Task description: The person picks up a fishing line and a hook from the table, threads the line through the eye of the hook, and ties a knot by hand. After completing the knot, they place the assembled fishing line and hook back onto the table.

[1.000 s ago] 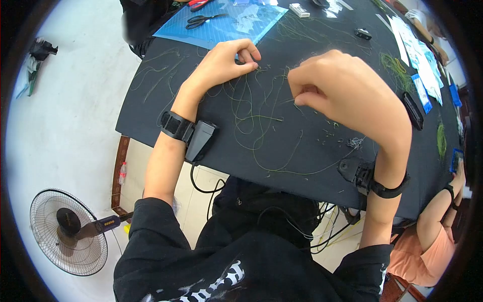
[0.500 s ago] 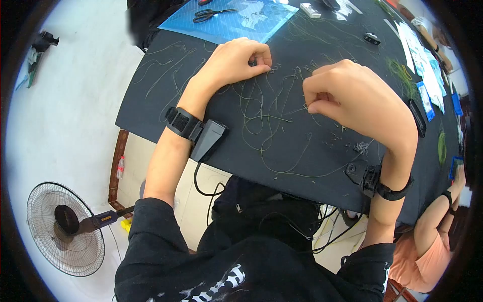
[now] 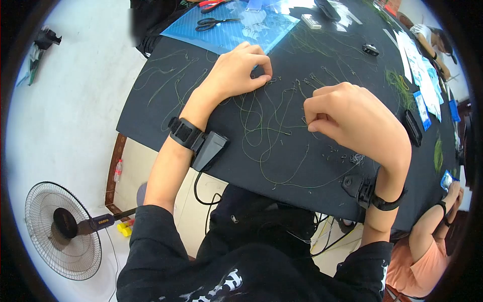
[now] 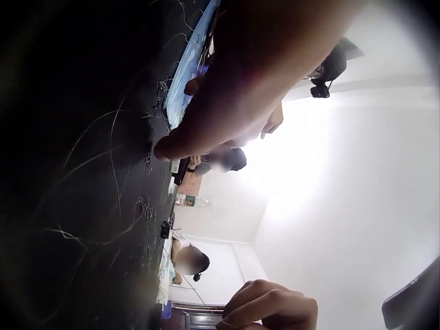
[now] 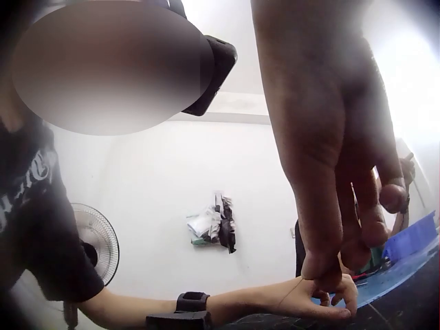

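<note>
My left hand is low over the black table, its thumb and index fingertips brought together on a small fish hook. Thin green fishing line trails in loops across the tabletop between the hands. To the right, my right hand is raised a little, pinching a thin strand between thumb and index finger. In the right wrist view a fine line runs down from the fingertips. Several hooks with line lie between the hands, and a small pile of loose hooks sits near the right wrist.
A blue mat with black scissors and red-handled pliers lies at the back left. A white box, a small black device, green line bundles and a black case are farther right. Other people sit around the table.
The head view has shifted slightly, so the table sits lower and farther right. The right hand has moved slightly toward me; the left stays at nearly the same spot on the table.
</note>
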`<state>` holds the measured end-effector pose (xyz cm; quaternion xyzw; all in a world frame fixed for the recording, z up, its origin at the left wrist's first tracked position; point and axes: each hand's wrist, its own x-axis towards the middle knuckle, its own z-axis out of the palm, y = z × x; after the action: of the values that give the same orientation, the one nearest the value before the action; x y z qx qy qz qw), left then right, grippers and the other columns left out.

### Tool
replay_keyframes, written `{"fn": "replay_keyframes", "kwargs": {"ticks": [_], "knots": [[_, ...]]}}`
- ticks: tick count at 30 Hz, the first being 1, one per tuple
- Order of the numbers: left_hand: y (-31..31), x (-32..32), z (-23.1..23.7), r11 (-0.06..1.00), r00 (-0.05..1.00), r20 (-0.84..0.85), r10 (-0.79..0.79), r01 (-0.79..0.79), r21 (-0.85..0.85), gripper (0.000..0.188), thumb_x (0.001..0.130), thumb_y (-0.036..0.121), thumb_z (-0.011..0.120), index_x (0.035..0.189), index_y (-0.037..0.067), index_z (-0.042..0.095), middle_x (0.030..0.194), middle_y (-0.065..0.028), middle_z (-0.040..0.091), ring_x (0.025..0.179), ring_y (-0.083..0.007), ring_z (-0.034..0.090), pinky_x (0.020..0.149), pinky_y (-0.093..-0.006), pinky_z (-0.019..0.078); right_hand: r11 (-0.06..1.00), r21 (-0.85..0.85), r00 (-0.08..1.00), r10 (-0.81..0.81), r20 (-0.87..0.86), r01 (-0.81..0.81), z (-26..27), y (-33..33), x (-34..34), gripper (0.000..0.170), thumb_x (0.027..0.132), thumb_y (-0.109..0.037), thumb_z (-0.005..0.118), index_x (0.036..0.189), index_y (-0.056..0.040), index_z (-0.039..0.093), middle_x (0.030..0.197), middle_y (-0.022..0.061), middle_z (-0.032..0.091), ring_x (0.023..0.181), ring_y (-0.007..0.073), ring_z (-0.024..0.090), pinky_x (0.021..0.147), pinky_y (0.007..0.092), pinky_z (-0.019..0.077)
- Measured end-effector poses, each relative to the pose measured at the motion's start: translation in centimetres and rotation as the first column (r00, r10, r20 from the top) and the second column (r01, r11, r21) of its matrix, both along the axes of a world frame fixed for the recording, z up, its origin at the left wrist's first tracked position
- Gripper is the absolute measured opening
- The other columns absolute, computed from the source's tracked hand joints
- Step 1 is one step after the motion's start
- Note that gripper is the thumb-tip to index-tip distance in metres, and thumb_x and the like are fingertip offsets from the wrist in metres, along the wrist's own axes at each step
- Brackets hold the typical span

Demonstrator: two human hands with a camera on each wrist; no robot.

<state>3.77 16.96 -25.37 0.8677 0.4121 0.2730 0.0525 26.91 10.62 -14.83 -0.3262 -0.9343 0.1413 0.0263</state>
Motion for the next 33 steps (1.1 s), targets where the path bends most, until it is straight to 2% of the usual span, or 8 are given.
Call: {"fn": "replay_keyframes", "kwargs": {"ticks": [9, 14, 17, 23, 26, 30, 31, 33], "knots": [[0.2, 0.3, -0.1, 0.996, 0.999, -0.045, 0.021, -0.025, -0.086, 0.012, 0.076, 0.019, 0.068, 0.081, 0.009, 0.064, 0.089, -0.0038, 0.060, 0.091, -0.0218, 0.056, 0.079, -0.0336, 0.0470, 1.000, 0.021, 1.000, 0.004, -0.002, -0.004, -0.6, 0.5, 0.5, 0.007, 0.076, -0.008, 0.065, 0.073, -0.0030, 0.061, 0.071, 0.0077, 0.060, 0.067, 0.0241, 0.060, 0.061, 0.0331, 0.0482], [0.4, 0.3, -0.6, 0.997, 0.999, -0.021, 0.046, -0.047, -0.056, 0.013, 0.077, 0.020, 0.067, 0.079, 0.008, 0.063, 0.088, -0.0055, 0.060, 0.091, -0.0224, 0.055, 0.078, -0.0339, 0.0464, 1.000, 0.013, 1.000, 0.011, -0.027, -0.011, -1.1, 0.7, 0.4, 0.007, 0.076, -0.009, 0.065, 0.073, -0.0032, 0.061, 0.072, 0.0078, 0.061, 0.068, 0.0245, 0.061, 0.062, 0.0336, 0.0485], [0.6, 0.3, -1.3, 0.978, 0.978, 0.083, 0.191, -0.183, -0.097, 0.015, 0.078, 0.022, 0.067, 0.079, 0.007, 0.064, 0.086, -0.0053, 0.060, 0.092, -0.0214, 0.055, 0.077, -0.0325, 0.0456, 0.999, 0.012, 0.999, 0.034, -0.035, -0.034, -2.0, 0.6, 0.1, 0.006, 0.076, -0.008, 0.064, 0.073, -0.0032, 0.062, 0.073, 0.0080, 0.061, 0.070, 0.0252, 0.061, 0.064, 0.0341, 0.0488], [1.2, -0.3, -1.6, 0.955, 0.957, 0.201, 0.211, -0.158, -0.250, 0.020, 0.078, 0.025, 0.069, 0.080, 0.006, 0.069, 0.087, -0.0052, 0.063, 0.087, -0.0172, 0.057, 0.068, -0.0293, 0.0463, 1.000, 0.013, 1.000, -0.001, -0.003, 0.001, -2.1, 0.2, -0.1, 0.006, 0.075, -0.007, 0.064, 0.073, -0.0024, 0.062, 0.073, 0.0088, 0.062, 0.075, 0.0260, 0.062, 0.065, 0.0351, 0.0492], [1.4, -0.7, -1.8, 0.973, 0.963, 0.207, 0.174, -0.135, -0.190, 0.020, 0.077, 0.025, 0.069, 0.079, 0.005, 0.069, 0.088, -0.0061, 0.064, 0.085, -0.0157, 0.058, 0.063, -0.0279, 0.0464, 1.000, -0.002, 0.999, 0.011, -0.048, -0.011, -1.6, 0.0, 0.4, 0.005, 0.074, -0.006, 0.064, 0.072, -0.0020, 0.061, 0.071, 0.0095, 0.061, 0.074, 0.0271, 0.062, 0.065, 0.0358, 0.0489], [1.1, -1.1, -2.3, 0.979, 0.981, 0.123, 0.149, -0.129, -0.157, 0.020, 0.073, 0.026, 0.070, 0.076, 0.007, 0.070, 0.088, -0.0090, 0.064, 0.086, -0.0227, 0.058, 0.075, -0.0338, 0.0454, 0.999, 0.042, 0.997, -0.011, -0.080, 0.014, -0.7, 0.1, 0.8, 0.005, 0.073, -0.003, 0.063, 0.072, -0.0011, 0.059, 0.069, 0.0112, 0.059, 0.069, 0.0288, 0.060, 0.062, 0.0367, 0.0470], [0.7, -0.8, -2.1, 0.975, 0.978, 0.095, 0.185, -0.170, -0.142, 0.020, 0.070, 0.027, 0.071, 0.075, 0.007, 0.070, 0.086, -0.0100, 0.064, 0.088, -0.0261, 0.056, 0.081, -0.0356, 0.0431, 0.996, 0.089, 0.992, -0.014, -0.129, 0.026, -0.5, 0.1, 0.9, 0.005, 0.074, -0.003, 0.063, 0.073, -0.0010, 0.058, 0.068, 0.0113, 0.058, 0.067, 0.0288, 0.059, 0.061, 0.0365, 0.0461], [0.4, -0.4, -1.7, 0.962, 0.971, 0.081, 0.224, -0.207, -0.180, 0.021, 0.070, 0.027, 0.071, 0.075, 0.007, 0.070, 0.085, -0.0100, 0.063, 0.089, -0.0261, 0.056, 0.081, -0.0353, 0.0429, 0.983, 0.178, 0.975, -0.014, -0.223, 0.055, -0.3, 0.0, 0.7, 0.007, 0.074, -0.003, 0.062, 0.074, -0.0008, 0.056, 0.066, 0.0114, 0.057, 0.063, 0.0287, 0.058, 0.058, 0.0359, 0.0443]]}}
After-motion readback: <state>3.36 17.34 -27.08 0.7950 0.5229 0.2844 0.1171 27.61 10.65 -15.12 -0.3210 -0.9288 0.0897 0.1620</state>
